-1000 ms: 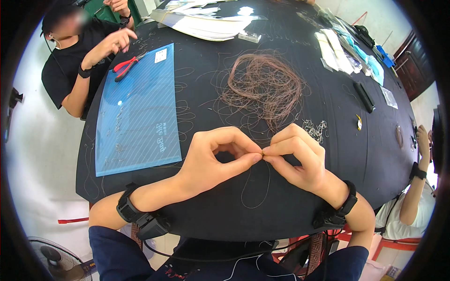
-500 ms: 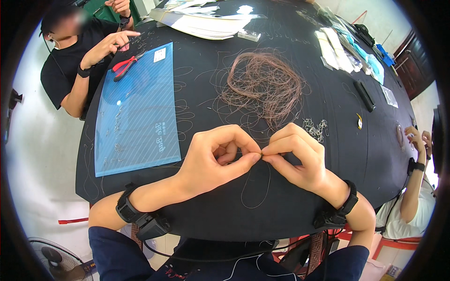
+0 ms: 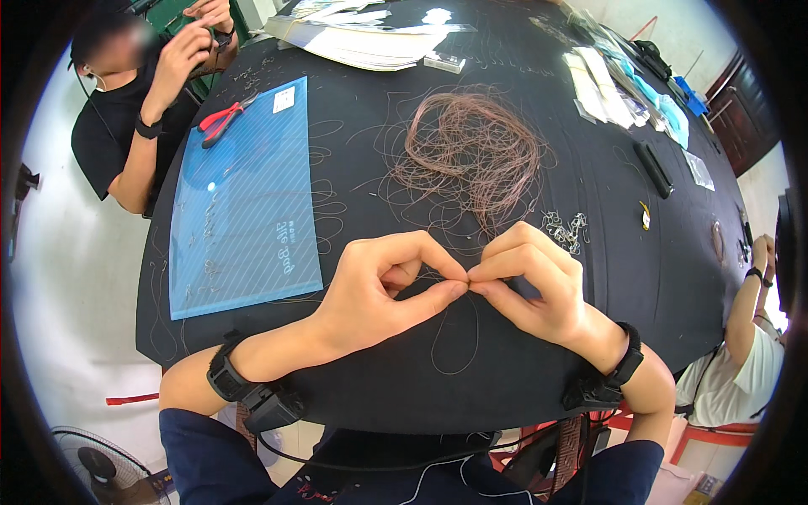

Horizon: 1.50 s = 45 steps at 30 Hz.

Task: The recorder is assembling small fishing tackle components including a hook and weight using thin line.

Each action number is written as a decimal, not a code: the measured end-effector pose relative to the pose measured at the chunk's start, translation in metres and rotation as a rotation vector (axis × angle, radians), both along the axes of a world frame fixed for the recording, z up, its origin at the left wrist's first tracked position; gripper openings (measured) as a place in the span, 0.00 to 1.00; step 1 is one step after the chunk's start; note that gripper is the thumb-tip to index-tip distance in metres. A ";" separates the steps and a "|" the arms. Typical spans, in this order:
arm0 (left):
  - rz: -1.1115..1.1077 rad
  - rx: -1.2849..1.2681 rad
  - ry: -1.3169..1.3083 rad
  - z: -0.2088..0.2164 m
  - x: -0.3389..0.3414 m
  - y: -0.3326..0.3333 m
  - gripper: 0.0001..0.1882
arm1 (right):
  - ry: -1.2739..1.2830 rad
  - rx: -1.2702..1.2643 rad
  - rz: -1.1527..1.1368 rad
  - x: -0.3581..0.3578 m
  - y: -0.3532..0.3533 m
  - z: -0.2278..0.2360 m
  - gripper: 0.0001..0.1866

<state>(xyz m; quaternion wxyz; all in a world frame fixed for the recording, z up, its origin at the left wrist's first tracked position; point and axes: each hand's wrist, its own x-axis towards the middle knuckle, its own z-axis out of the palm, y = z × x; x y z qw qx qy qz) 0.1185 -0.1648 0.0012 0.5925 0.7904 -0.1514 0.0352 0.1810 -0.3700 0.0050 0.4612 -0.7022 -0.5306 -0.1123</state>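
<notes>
Head view: left hand (image 3: 362, 286) and right hand (image 3: 540, 282) meet, both pinching fine thread (image 3: 455, 373) — its loop toward the near edge of the table (image 3: 379, 391). Tangled brown bundle (image 3: 475, 156) lies farther from that edge.

Red-handled pliers (image 3: 221, 124) lie on a blue striped plastic pouch (image 3: 257, 172). White paper sheets (image 3: 362, 46) spread along the counter's (image 3: 606, 278) far side; a black oblong case (image 3: 654, 170) rests at right. An electric fan (image 3: 97, 463) shows lower left, a brown door (image 3: 746, 118) upper right.
</notes>
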 end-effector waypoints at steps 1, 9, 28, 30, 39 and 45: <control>0.000 0.000 0.000 0.000 0.000 0.000 0.06 | 0.000 0.000 0.000 0.000 0.000 0.000 0.12; 0.046 -0.032 0.023 0.000 -0.003 0.000 0.06 | -0.005 0.013 -0.005 0.000 0.000 -0.001 0.12; 0.052 -0.087 0.054 -0.002 -0.004 -0.001 0.06 | -0.004 0.018 0.009 0.000 0.000 -0.002 0.12; 0.046 -0.090 0.069 -0.001 -0.004 0.000 0.06 | -0.035 0.017 0.010 0.000 0.000 -0.003 0.13; 0.053 -0.119 0.073 0.002 -0.005 0.001 0.06 | -0.031 0.028 -0.021 -0.001 0.001 -0.001 0.15; 0.042 -0.085 0.017 -0.001 -0.004 0.002 0.05 | -0.018 0.018 -0.019 -0.001 -0.001 0.001 0.15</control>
